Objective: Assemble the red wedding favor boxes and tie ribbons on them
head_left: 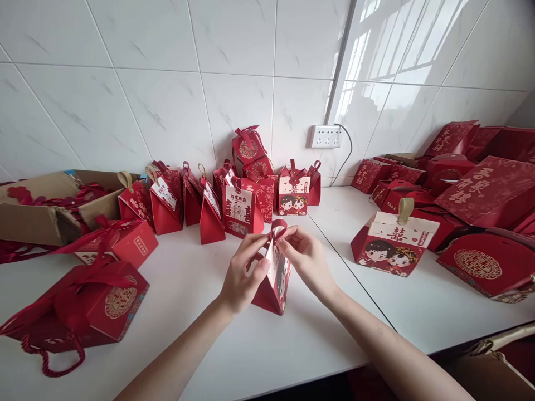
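A red and cream gift box (271,298) with cartoon figures on one side stands upright on the white table, its narrow end turned to me. At its peak sits a dark red ribbon loop (278,224). My left hand (244,273) is at the left of the top, its fingers closed at the base of the loop. From the right, my right hand (305,256) pinches the top edge by the ribbon with thumb and forefinger. The fingers hide part of the ribbon. A similar box (393,242) with a gold loop stands to the right.
Several finished-looking red boxes (244,209) line the wall. At left are a cardboard carton (37,225) of red ribbons and a large red box (100,306) with a rope handle. Red boxes (489,192) pile up at right, near a wall socket (325,136).
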Motion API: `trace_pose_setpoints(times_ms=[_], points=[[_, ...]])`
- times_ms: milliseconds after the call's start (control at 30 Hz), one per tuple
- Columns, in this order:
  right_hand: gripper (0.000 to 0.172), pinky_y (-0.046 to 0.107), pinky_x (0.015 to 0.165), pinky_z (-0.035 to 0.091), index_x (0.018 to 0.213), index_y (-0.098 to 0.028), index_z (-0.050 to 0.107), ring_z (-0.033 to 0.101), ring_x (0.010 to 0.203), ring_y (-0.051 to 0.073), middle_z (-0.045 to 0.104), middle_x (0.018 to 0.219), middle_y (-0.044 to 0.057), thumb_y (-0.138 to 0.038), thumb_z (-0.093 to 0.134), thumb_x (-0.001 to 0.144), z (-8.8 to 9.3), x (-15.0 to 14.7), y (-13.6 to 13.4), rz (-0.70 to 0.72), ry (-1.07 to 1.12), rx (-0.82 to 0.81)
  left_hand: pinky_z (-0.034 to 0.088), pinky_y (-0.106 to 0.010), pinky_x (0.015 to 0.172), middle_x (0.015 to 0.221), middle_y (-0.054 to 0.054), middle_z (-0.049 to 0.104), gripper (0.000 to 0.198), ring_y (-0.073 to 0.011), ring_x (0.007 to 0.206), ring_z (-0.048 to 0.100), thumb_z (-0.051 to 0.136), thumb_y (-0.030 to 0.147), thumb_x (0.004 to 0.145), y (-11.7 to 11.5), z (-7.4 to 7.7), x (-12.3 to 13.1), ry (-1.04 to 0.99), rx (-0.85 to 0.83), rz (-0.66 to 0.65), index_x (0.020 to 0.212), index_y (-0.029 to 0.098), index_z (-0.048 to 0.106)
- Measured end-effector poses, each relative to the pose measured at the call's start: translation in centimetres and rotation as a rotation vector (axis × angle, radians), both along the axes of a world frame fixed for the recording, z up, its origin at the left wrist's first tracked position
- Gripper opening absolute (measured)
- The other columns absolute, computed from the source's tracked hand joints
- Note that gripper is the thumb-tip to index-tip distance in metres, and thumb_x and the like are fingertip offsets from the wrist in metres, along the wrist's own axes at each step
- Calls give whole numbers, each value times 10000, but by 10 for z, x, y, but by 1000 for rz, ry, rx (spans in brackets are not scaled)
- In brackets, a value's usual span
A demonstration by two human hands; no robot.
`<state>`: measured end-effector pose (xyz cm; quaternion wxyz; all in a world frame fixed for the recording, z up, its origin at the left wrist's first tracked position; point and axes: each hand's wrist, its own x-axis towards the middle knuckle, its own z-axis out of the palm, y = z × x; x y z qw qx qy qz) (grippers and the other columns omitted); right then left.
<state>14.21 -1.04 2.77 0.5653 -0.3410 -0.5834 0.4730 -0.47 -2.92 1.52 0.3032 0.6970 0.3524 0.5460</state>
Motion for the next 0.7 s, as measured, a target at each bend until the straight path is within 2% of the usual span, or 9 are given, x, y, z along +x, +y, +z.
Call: trace_pose_setpoints(times_ms=[267, 400, 467, 533, 567, 633, 700], points=[[209, 218, 586, 435, 757, -167, 587, 525, 661, 104, 595, 752, 0, -349, 686, 725, 6, 2, 1, 54, 66, -116, 494, -256, 748, 1094, -72, 569, 507, -200, 964, 569, 458, 555, 860, 1, -2, 0, 5, 10, -3, 1203, 215, 614], [190, 221, 582, 446, 751, -165, 562, 534, 647, 100, 595, 755, 3, -313, 679, 728, 7, 2, -1, 55, 56, -91, 487, -245, 762, 1097, -57, 569, 476, -186, 976, 562, 459, 535, 870, 2, -3, 0, 1, 29, -16, 1203, 225, 601], [156, 236, 595, 465, 750, -174, 542, 551, 654, 110, 601, 756, 9, -290, 646, 762, 4, 2, -2, 30, 26, -16, 483, -244, 772, 1106, -57, 572, 462, -186, 986, 559, 459, 531, 873, 2, -3, 1, -1, 33, -23, 1189, 224, 599], [107, 253, 626, 484, 749, -193, 513, 570, 671, 120, 603, 749, 3, -223, 605, 794, -1, 3, -1, -57, -60, 157, 481, -250, 775, 1125, -65, 577, 458, -194, 999, 563, 461, 534, 872, 2, -3, 1, -15, 24, -38, 1171, 214, 596], [109, 258, 640, 487, 745, -202, 499, 576, 685, 125, 604, 749, 1, -177, 589, 801, -4, 4, 0, -124, -132, 294, 481, -254, 772, 1131, -70, 582, 460, -198, 1001, 569, 462, 538, 869, 2, -3, 2, -28, 10, -49, 1164, 209, 591], [165, 259, 641, 481, 737, -213, 480, 577, 705, 133, 606, 752, 4, -86, 560, 806, -8, 8, 3, -258, -310, 651, 483, -264, 768, 1110, -75, 604, 474, -203, 977, 587, 473, 557, 857, 2, -5, 2, -67, -23, -69, 1148, 199, 578], [199, 267, 634, 479, 762, -219, 489, 576, 728, 147, 613, 773, 20, -32, 539, 810, -10, 13, 7, -295, -465, 994, 488, -274, 753, 1037, -72, 641, 497, -204, 919, 608, 483, 596, 833, 2, -8, 2, -127, -44, -75, 1099, 187, 577]])
